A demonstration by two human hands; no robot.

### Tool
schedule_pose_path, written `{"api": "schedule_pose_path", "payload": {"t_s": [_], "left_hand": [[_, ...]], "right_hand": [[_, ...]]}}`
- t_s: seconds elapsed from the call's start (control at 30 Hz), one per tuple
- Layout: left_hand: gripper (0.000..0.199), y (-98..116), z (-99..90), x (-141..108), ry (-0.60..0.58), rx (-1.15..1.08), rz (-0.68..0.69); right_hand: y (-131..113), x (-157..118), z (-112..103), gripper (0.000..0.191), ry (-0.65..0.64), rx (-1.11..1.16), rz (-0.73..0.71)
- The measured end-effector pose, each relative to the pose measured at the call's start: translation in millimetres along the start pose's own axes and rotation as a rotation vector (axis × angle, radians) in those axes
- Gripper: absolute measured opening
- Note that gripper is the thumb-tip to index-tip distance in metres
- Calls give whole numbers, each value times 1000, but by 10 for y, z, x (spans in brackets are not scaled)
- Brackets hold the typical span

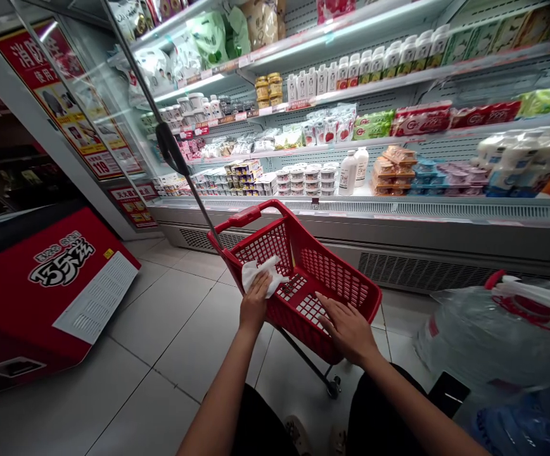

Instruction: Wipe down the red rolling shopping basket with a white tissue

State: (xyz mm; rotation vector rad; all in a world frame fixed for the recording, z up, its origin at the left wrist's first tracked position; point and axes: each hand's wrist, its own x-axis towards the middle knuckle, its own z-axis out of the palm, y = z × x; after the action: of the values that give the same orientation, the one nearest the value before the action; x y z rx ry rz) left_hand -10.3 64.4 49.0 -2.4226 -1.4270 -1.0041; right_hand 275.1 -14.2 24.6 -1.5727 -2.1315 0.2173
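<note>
A red plastic shopping cart (325,247) with latticed basket walls and a red handle stands before my knees. My left hand (256,303) presses a white cloth or wipe (275,286) against the basket's near rim, toward the handle end. The cloth bunches up beyond my fingertips, and part of it lies hidden under them. Over the same rim, nearer the right end, my right hand (347,326) reaches with fingers stretched and holding nothing. Whether its palm touches the rim I cannot tell. No goods show inside the basket.
Behind the cart runs a refrigerated display case (265,221) with yogurts, bottles and bags. A dark pole (135,69) rises beside the cart handle. A red freezer (47,291) stands left. Large clear water jugs (488,335) and a dark phone-like slab (448,394) are at right.
</note>
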Motion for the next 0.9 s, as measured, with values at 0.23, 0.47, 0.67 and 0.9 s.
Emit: {"api": "schedule_pose_path", "payload": {"t_s": [0.23, 0.47, 0.67, 0.9], "left_hand": [[62, 208, 130, -192, -70, -79, -8], [57, -9, 106, 23, -130, -134, -63], [60, 365, 263, -183, -139, -158, -96], [64, 642, 268, -530, -168, -281, -59]], "right_hand": [[-293, 145, 121, 66, 1, -15, -193], [140, 345, -35, 80, -95, -77, -459], [141, 489, 199, 67, -4, -143, -313], [-13, 557, 393, 62, 55, -140, -161]]}}
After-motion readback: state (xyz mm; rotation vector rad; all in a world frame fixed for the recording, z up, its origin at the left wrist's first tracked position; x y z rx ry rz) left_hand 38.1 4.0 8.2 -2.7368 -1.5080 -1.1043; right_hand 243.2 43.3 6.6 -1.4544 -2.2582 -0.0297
